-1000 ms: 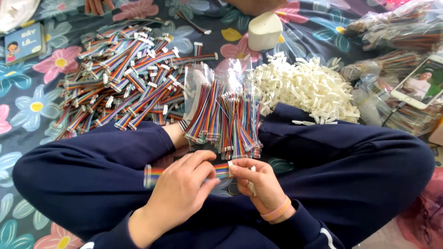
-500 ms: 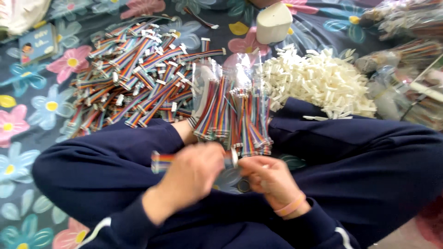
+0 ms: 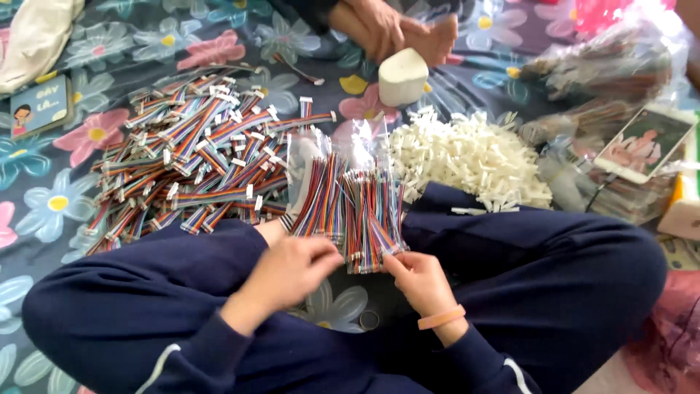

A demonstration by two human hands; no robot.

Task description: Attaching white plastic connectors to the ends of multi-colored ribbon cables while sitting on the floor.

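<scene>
I sit cross-legged in dark blue trousers on a flowered cloth. A bundle of rainbow-coloured wires (image 3: 350, 208) in a clear plastic bag lies across my legs. My left hand (image 3: 288, 273) has its fingers curled at the bundle's lower left end. At the lower right end, the fingertips of my right hand (image 3: 415, 281) pinch the wire tips. A pink band circles my right wrist. To the left lies a big pile of rainbow ribbon cables with white plugs (image 3: 193, 168). A heap of loose white plastic connectors (image 3: 470, 157) sits to the right.
A white block (image 3: 403, 76) stands behind the connectors, near another person's bare feet (image 3: 397, 29). At the right are clear bags of cables (image 3: 598, 73) and a phone (image 3: 645, 142). A small picture card (image 3: 40, 106) lies at the far left.
Both hands have moved up from my lap to the lower end of the wire bundle. The short ribbon cable held between them earlier is no longer visible. The view has tilted upward.
</scene>
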